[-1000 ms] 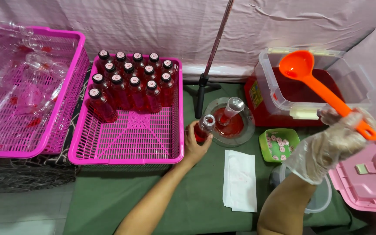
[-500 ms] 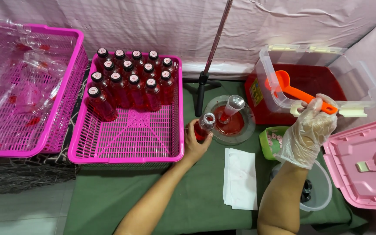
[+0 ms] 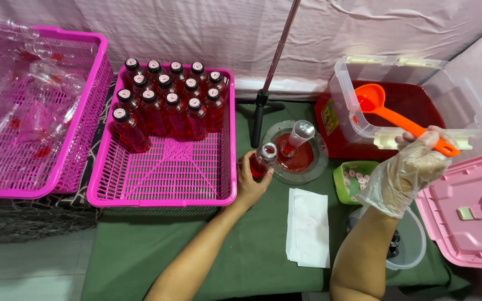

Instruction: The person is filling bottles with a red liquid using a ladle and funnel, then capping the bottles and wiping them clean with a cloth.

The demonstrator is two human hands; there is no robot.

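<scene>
Two hands working here, each busy with its own thing. The left hand (image 3: pixel 250 179) is bare and wrapped around a small clear bottle (image 3: pixel 263 159) that's standing upright on the green tabletop (image 3: pixel 241 251), open mouth facing up, red liquid showing at the bottom. The right hand (image 3: pixel 405 175) wears a thin, crinkly clear plastic glove and is closed around the handle end of an orange plastic ladle (image 3: pixel 397 117). The ladle's long axis runs diagonally, handle low and right at the gloved hand, round scoop up and left, sitting inside the clear plastic tub (image 3: pixel 358 120) of red liquid. So the bottle is to the left of the scoop and a bit closer to the person, with a clear shallow dish (image 3: pixel 313 164) between them, holding a clear funnel-like piece (image 3: pixel 297 136) tilted in a puddle of red. The left hand is right on the bottle; the right is well apart from it. Left of the bottle is a pink lattice basket (image 3: pixel 168 178) with capped, filled red bottles (image 3: pixel 168 100) lined up in its far half, near half bare. Another pink basket (image 3: pixel 40 161) further left is piled with empty clear bottles. There's a small green tray of caps (image 3: pixel 338 178), a folded white cloth (image 3: pixel 308 228) and a pink lid (image 3: pixel 470 217) at the right edge.
</scene>
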